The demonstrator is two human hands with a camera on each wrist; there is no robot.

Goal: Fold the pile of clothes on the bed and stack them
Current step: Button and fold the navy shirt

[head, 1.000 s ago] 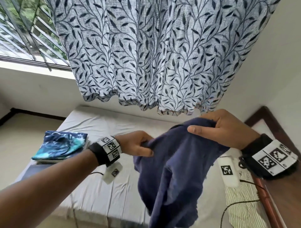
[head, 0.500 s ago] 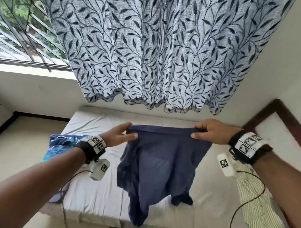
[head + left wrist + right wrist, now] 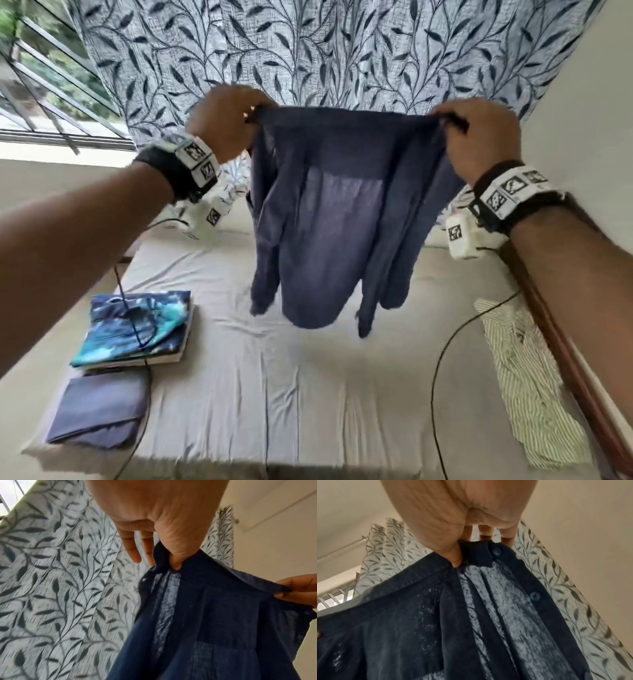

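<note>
Far left I see the window (image 3: 41, 78), then on the bed (image 3: 308, 394) at its left edge a folded dark blue garment (image 3: 97, 411) lying flat, and just behind it a short stack topped by a folded blue-and-teal patterned garment (image 3: 137, 329); a black cable (image 3: 135, 329) runs across that stack. My left hand (image 3: 224, 123) is raised, thumb and fingers pinching the left top corner of the navy shirt (image 3: 329, 219); in the left wrist view the thumb (image 3: 178, 555) presses into the fabric and two fingers point down behind it. The shirt hangs spread between both hands, clear above the bed's middle, in front of the leaf-print curtain (image 3: 308, 51). My right hand (image 3: 479, 137) pinches the right top corner, by the collar; the right wrist view shows blue buttons (image 3: 535, 596) down the placket. At the bed's right edge lies an unfolded green-striped shirt (image 3: 527, 383), with another black cable looping beside it. Wristbands carry square black-and-white marker codes, no readable text. No containers in sight.
</note>
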